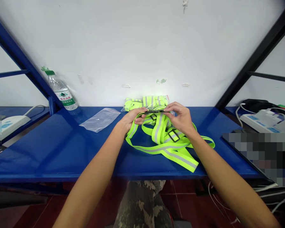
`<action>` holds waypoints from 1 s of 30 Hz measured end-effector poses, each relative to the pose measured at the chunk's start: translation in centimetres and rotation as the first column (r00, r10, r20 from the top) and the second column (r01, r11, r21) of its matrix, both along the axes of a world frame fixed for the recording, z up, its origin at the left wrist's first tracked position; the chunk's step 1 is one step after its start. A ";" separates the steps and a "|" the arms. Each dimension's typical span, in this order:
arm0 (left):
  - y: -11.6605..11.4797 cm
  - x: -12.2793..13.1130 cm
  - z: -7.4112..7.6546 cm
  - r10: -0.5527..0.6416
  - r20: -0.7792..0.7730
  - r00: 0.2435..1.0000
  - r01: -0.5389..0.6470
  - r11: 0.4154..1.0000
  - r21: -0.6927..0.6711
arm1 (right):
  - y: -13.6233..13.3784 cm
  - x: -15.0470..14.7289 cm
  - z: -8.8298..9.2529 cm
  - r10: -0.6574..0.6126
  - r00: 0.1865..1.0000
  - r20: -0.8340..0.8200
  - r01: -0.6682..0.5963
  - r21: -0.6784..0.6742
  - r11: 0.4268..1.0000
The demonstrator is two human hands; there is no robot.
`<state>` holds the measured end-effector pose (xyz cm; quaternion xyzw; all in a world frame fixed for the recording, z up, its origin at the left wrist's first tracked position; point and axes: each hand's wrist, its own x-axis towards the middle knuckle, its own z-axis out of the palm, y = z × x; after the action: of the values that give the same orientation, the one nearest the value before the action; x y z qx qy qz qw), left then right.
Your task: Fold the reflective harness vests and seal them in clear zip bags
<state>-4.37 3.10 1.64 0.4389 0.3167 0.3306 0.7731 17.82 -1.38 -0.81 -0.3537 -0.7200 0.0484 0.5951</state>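
Observation:
Both my hands hold a black plastic buckle [154, 111] on a neon-yellow reflective strap, raised a little over the blue table. My left hand [134, 117] has its fingers closed on the buckle's left end. At the right end, my right hand [180, 117] pinches it between thumb and fingers. The rest of the reflective strap harness [165, 148] lies in loose loops on the table below, with a grey stripe down its middle. A black slide adjuster [174, 135] sits on one strap, and a second one shows partly behind the buckle.
Bagged yellow straps [154, 100] lie against the wall behind my hands. On the left are a flat clear plastic bag [101, 119] and a water bottle [64, 91]. A power strip [258, 122] and a dark, partly blurred object [230, 139] stand at the right.

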 end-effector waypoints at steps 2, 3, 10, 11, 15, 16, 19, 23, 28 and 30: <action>0.1 -0.1 -0.3 -0.007 -0.005 1.000 0.007 0.998 0.058 | -0.2 -0.1 0.1 -0.008 1.000 0.001 0.008 0.001 1.000; 0.1 -0.1 -0.5 -0.004 -0.010 1.000 0.005 0.995 0.096 | -0.2 -0.2 0.2 -0.010 1.000 -0.003 0.010 0.000 1.000; -0.2 -0.6 -0.9 0.063 -0.115 0.991 -0.026 0.953 0.301 | -0.3 -0.1 0.1 0.016 0.999 -0.032 -0.017 -0.030 0.999; -0.3 -0.6 -0.8 0.060 -0.119 0.991 -0.020 0.950 0.312 | -0.3 -0.1 0.1 0.021 0.999 -0.034 -0.023 -0.038 0.999; -0.5 -0.6 -0.6 0.029 -0.114 0.993 0.010 0.943 0.332 | -0.4 -0.2 0.1 0.022 0.997 -0.069 -0.025 -0.049 0.998; -0.6 -0.6 -0.5 0.030 -0.112 0.993 0.010 0.942 0.334 | -0.5 -0.3 0.1 0.012 0.997 -0.073 -0.015 -0.044 0.999; -0.7 -0.4 -0.5 0.051 -0.108 0.993 -0.010 0.939 0.345 | -0.9 -0.7 0.4 -0.022 0.999 -0.036 0.021 -0.011 1.000; -0.5 -0.4 -0.8 0.060 -0.117 0.991 -0.014 0.933 0.360 | -1.4 -1.3 0.5 -0.039 0.999 0.036 0.038 0.020 0.999; -0.5 -0.4 -0.9 0.059 -0.125 0.990 -0.010 0.931 0.364 | -1.5 -1.7 0.3 -0.026 0.999 0.038 0.024 0.062 0.998; -0.5 -0.3 -0.8 0.057 -0.122 0.991 -0.009 0.933 0.361 | -1.5 -1.7 0.2 -0.029 0.999 0.040 0.027 0.053 0.998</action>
<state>-4.72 2.56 0.83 0.5882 0.3081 0.3664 0.6518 16.12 -2.85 -0.59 -0.3489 -0.7280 0.0138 0.5900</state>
